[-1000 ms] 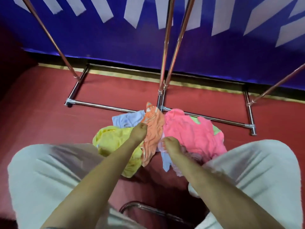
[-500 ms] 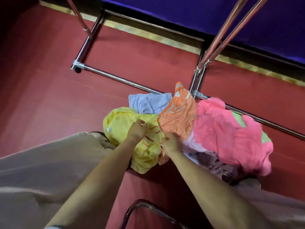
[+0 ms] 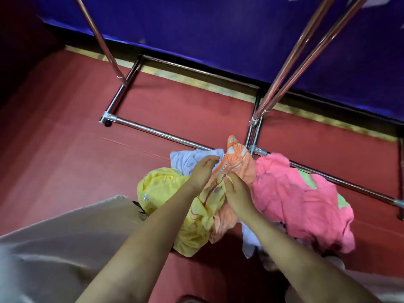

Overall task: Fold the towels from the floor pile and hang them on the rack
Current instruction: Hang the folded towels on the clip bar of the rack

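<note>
Pile: crumpled towels lie heaped on the red floor [image 3: 65,149], just near of the rack's base bar.
Towels: a yellow cloth towel [image 3: 161,189] at left, a pale blue towel [image 3: 185,159] behind it, an orange patterned towel [image 3: 237,162] in the middle, a bright pink towel [image 3: 295,202] at right (a green edge peeks from beneath it).
Rack: a chrome tube rack [image 3: 153,132] stands on the floor before the blue wall [image 3: 218,29]; its rails carry nothing in view.
Left hand [image 3: 202,173]: fingers straight and relaxed, over the blue and orange towels.
Right hand [image 3: 237,193]: fingers curled into the orange towel, gripping it.
</note>
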The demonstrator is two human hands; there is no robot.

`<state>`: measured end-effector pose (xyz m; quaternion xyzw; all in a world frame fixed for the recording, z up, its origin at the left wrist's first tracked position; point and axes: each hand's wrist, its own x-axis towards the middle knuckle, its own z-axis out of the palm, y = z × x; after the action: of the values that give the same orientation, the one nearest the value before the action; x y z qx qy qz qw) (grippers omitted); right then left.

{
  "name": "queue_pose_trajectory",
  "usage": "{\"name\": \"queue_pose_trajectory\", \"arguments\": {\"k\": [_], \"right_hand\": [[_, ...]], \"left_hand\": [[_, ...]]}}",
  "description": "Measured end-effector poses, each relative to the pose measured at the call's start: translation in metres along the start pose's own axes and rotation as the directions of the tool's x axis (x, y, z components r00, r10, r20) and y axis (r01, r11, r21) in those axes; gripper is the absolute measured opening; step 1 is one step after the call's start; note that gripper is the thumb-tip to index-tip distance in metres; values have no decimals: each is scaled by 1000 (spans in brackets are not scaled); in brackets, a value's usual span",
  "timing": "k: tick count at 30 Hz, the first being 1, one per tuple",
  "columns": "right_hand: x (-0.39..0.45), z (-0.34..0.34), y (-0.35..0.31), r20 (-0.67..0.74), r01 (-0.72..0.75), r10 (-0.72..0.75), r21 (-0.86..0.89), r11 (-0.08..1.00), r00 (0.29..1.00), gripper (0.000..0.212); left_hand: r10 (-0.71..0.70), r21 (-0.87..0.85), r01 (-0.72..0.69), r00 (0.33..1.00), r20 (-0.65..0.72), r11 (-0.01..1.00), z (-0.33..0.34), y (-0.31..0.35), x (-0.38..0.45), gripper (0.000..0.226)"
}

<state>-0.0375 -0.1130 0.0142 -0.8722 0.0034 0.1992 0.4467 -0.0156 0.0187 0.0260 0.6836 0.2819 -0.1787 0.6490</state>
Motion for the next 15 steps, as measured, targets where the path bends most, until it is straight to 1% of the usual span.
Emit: {"name": "queue_pose_trajectory", "arguments": {"k": [2, 3, 5, 6, 7, 8, 9, 11, 12, 13, 14, 15], "right_hand": [[-10, -38, -18, -4, 116, -116, -29, 993, 993, 25], [-17, -57, -28, 21, 174, -173, -58, 983, 985, 31], [-37, -92, -44, 99, 286, -276, -105, 953, 956, 44], [-48, -108, -50, 144, 339, -320, -138, 930, 936, 44], [-61, -123, -58, 179, 372, -342, -176, 912, 923, 37], [-73, -137, -63, 200, 397, -359, -205, 895, 912, 26], [-85, -150, -67, 197, 427, -389, -213, 879, 900, 17], [-110, -174, -76, 152, 459, -436, -203, 865, 887, 12], [-122, -185, -78, 125, 461, -445, -189, 867, 887, 11], [-134, -196, -79, 96, 459, -449, -167, 873, 889, 12], [-146, -205, -80, 67, 460, -455, -140, 877, 888, 14], [-157, -214, -79, 37, 457, -456, -109, 883, 889, 15]], "left_hand": [[105, 114, -120, 986, 129, 986, 13, 29, -18, 33], [147, 192, -188, 968, 205, 963, 18, 42, -31, 35], [183, 317, -290, 926, 329, 903, 27, 62, -62, 47], [185, 331, -310, 915, 359, 891, 31, 68, -76, 51], [177, 323, -307, 910, 375, 895, 35, 71, -90, 49], [163, 292, -282, 914, 371, 914, 38, 74, -104, 43], [143, 254, -244, 922, 361, 936, 41, 71, -115, 40], [83, 179, -151, 938, 338, 972, 46, 68, -141, 35], [68, 193, -138, 941, 332, 971, 50, 68, -155, 32], [80, 212, -154, 943, 322, 965, 54, 65, -164, 35], [106, 224, -176, 950, 295, 958, 60, 64, -176, 45], [180, 230, -246, 945, 273, 942, 65, 63, -190, 53]]}}
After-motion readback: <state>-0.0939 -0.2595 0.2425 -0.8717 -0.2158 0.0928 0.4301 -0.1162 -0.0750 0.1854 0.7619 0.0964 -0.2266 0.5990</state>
